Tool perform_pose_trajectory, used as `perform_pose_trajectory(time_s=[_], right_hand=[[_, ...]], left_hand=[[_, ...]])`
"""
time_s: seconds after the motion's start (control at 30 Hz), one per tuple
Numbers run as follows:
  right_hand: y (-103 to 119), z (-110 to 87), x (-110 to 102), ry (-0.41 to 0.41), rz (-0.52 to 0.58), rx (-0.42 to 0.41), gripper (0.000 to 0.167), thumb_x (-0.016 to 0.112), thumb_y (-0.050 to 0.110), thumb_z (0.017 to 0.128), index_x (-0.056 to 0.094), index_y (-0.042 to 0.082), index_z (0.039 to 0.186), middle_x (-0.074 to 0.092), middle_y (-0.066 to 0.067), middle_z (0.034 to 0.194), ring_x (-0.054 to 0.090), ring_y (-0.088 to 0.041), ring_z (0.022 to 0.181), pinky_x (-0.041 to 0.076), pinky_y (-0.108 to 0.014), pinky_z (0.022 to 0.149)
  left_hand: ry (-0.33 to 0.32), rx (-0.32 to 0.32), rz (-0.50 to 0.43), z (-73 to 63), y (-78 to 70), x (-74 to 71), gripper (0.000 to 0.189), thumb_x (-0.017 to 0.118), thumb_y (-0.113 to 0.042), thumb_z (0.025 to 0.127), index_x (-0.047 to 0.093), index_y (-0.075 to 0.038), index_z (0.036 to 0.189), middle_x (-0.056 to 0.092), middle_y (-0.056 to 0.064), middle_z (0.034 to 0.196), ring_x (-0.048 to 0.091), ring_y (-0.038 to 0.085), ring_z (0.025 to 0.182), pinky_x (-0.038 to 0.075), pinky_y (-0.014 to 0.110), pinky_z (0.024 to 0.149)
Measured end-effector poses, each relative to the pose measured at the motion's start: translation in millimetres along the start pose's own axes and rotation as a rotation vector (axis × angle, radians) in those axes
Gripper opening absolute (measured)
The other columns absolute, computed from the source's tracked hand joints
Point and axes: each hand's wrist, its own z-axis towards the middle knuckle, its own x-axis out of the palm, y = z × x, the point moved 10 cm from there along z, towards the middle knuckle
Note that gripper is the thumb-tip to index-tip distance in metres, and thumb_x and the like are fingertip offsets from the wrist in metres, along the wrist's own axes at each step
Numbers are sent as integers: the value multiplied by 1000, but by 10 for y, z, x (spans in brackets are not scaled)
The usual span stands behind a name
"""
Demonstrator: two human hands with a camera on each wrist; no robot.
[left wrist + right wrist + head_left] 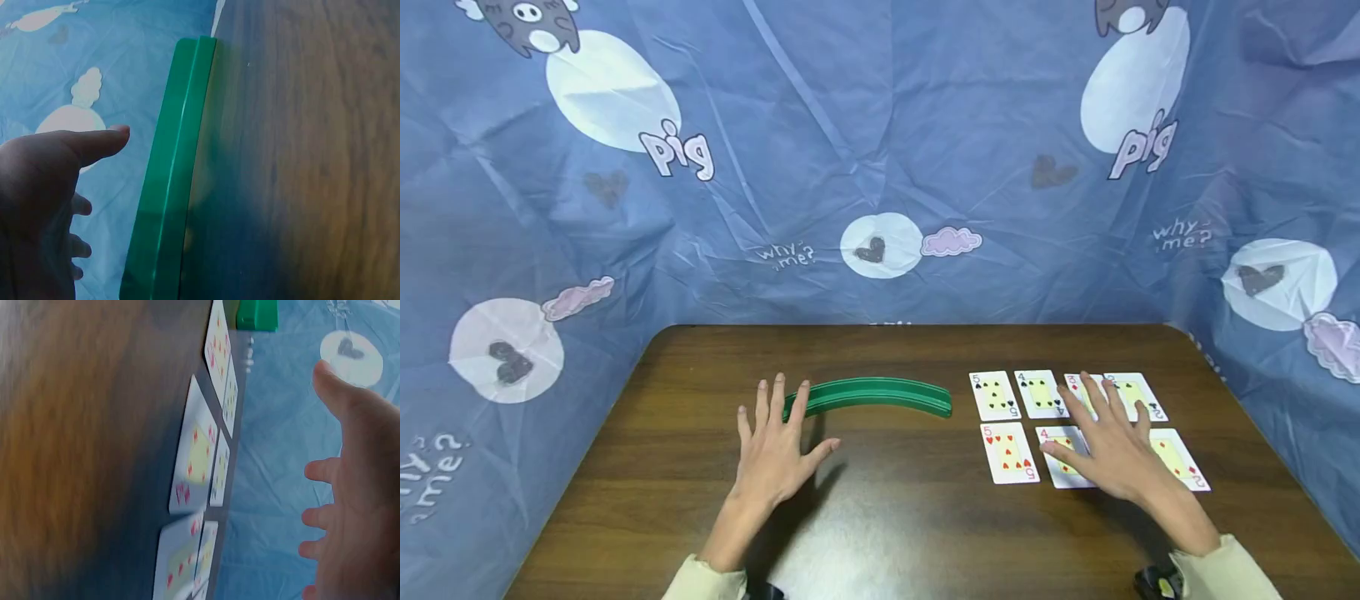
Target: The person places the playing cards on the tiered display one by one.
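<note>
My left hand (pixel 773 454) is spread above the table, its fingertips overlapping the left end of a curved green card holder (pixel 880 390) in the head view. Nothing is in that hand. The holder's slots hold no cards. My right hand (pixel 1112 450) hovers with spread fingers over two rows of face-up playing cards, covering part of them. In the back row lie the five of spades (pixel 995 396) and a black four (pixel 1040 394). Nearer me are the five of hearts (pixel 1009 452), the four of diamonds (pixel 1060 457) and the two of diamonds (pixel 1176 458).
The brown wooden table (pixel 910 533) has rounded far corners. A blue cloth (pixel 880 150) printed with pigs, hearts and clouds hangs behind it and on both sides. Dark wrist straps (pixel 1156 582) show at the pale sleeves (pixel 1225 575).
</note>
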Motion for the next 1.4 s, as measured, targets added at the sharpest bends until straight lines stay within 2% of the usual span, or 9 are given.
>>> perform_pose_trajectory(time_s=[0.23, 0.47, 0.7, 0.93, 1.17, 1.4], right_hand=[[-194, 41, -108, -5, -14, 32, 89, 56, 67, 89, 34, 8, 152, 23, -29, 160, 21, -55, 144, 13, -83, 101], [-499, 93, -193, -4, 13, 67, 89, 55, 64, 92, 34, 2, 151, 27, -33, 156, 25, -58, 138, 17, -79, 97], [-795, 201, -162, 25, 37, 98, 89, 57, 62, 92, 34, -3, 149, 32, -37, 151, 35, -63, 128, 23, -71, 87], [-1048, 323, -123, 106, 11, 124, 90, 61, 59, 90, 35, -6, 147, 35, -37, 148, 42, -63, 121, 28, -60, 77], [-1312, 403, -69, 158, -3, 170, 91, 67, 56, 87, 37, -8, 144, 39, -40, 144, 46, -64, 119, 31, -60, 76], [-1496, 423, 4, 212, 20, 183, 89, 72, 51, 82, 40, -9, 140, 41, -41, 141, 46, -64, 117, 31, -61, 76]], left_hand=[[-10, -77, -22, 52, 289, -51, 94, 70, -53, 87, 26, -8, 157, 19, 30, 162, 13, 55, 150, 17, 78, 110], [27, -146, -84, 105, 547, 8, 96, 71, -52, 87, 23, -7, 157, 22, 31, 160, 14, 58, 147, 18, 76, 111], [19, -170, -160, 106, 674, 58, 93, 74, -48, 85, 27, -5, 154, 34, 28, 155, 24, 55, 142, 24, 73, 107], [16, -216, -223, 93, 789, 84, 85, 77, -41, 84, 40, 0, 147, 48, 32, 144, 39, 52, 129, 32, 65, 99], [-8, -221, -304, 125, 858, 109, 72, 79, -33, 83, 51, 2, 139, 58, 29, 135, 46, 45, 115, 33, 58, 96], [-31, -209, -386, 139, 956, 119, 56, 80, -25, 82, 62, 1, 128, 59, 26, 135, 50, 42, 117, 40, 54, 96]])
